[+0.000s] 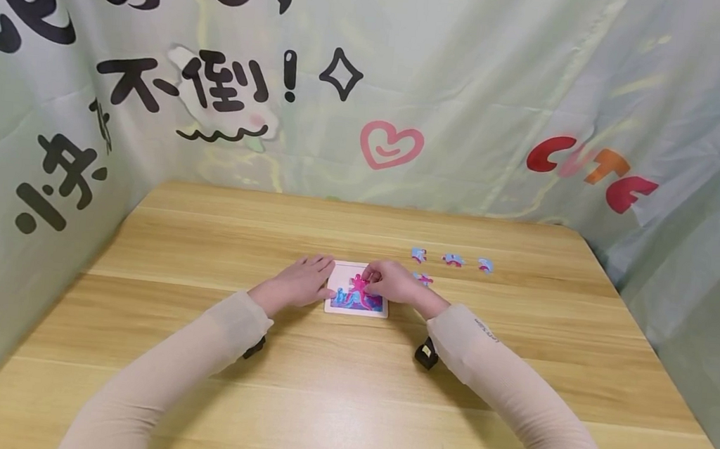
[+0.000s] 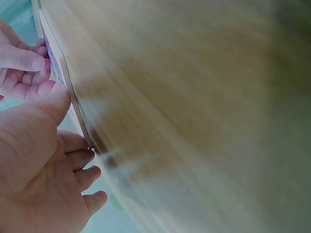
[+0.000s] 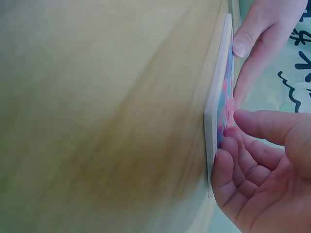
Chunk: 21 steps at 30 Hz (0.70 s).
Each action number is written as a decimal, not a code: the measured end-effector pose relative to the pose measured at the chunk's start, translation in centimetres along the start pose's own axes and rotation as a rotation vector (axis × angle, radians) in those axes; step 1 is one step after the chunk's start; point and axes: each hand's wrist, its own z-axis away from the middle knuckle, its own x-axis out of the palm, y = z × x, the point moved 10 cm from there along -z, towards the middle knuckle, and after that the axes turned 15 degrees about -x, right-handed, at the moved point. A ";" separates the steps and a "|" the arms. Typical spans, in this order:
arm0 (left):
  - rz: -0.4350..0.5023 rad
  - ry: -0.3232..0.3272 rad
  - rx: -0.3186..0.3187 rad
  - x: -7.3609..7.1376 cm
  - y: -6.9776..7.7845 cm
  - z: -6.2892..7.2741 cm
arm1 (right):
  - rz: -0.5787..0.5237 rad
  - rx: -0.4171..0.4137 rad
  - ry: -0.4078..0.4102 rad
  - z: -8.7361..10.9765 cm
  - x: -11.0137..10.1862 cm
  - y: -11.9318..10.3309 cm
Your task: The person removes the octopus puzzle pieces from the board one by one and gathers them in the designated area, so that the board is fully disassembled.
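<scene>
On my head feed, the puzzle tray (image 1: pixel 356 314) lies flat on the worktop (image 1: pixel 335 377), between the person's two bare hands. I see the left grip (image 1: pixel 298 281) at the tray's left edge, its fingers loosely extended and its thumb on the rim, steadying contact rather than clasping anything. The right grip (image 1: pixel 393 282) is over the tray's right side, fingers curled, thumb and forefinger drawn close together at the pink figure (image 1: pixel 358 283); I cannot tell from my three feeds whether a piece is pinched between them. Blue and purple fill the lower part of the picture, while white backing shows at upper left. Beyond the right hand I count three loose pieces (image 1: pixel 453 260) spaced in a row, and a nearer piece (image 1: pixel 422 279) partly hidden by that hand. A small black device (image 1: pixel 427 354) shows beneath the right sleeve (image 1: pixel 471 342). Behind the worktop hangs a pale printed curtain (image 1: pixel 466 169) with a pink heart (image 1: pixel 391 146).
</scene>
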 end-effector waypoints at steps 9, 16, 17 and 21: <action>-0.001 0.002 -0.006 0.0 -0.1 0.0 | -0.101 0.019 0.032 0.0 -0.4 0.3; -0.001 -0.005 -0.009 0.1 -0.2 -0.1 | -0.144 0.033 0.078 0.1 -0.6 0.6; -0.003 -0.004 -0.008 0.1 -0.2 -0.1 | -0.152 0.036 0.088 0.1 -0.6 0.7; -0.007 0.007 -0.002 0.1 -0.2 -0.2 | -0.192 0.051 0.115 0.2 -0.7 1.0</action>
